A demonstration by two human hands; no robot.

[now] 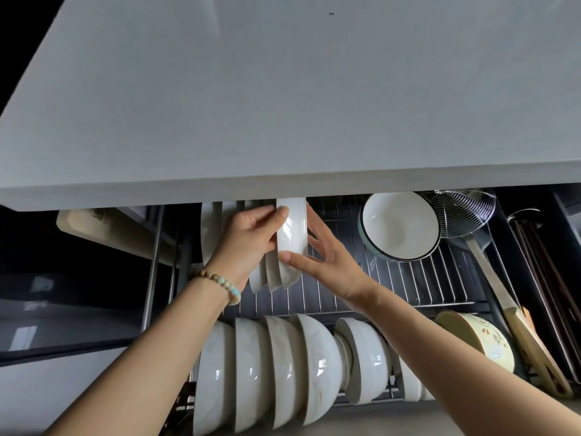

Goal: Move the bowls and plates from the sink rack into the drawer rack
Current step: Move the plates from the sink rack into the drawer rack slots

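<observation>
A white plate [291, 234] stands on edge in the drawer rack [408, 284], held between both hands. My left hand [248, 239] grips its left side, thumb on the rim. My right hand [320, 250] holds its right side, thumb at the lower edge and fingers spread behind. Two more plates [267, 275] stand on edge just left of it, partly hidden by my left hand, and another plate [209, 231] stands further left. Several white bowls [270, 369] stand on edge in the front row. The sink rack is out of view.
The grey countertop [283, 105] overhangs the back of the drawer. A large dark-rimmed bowl [401, 226] and a wire strainer [462, 212] lie at the back right. A yellow bowl [481, 341] and wooden utensils [534, 347] sit at the right. A wooden board [103, 228] is at the left.
</observation>
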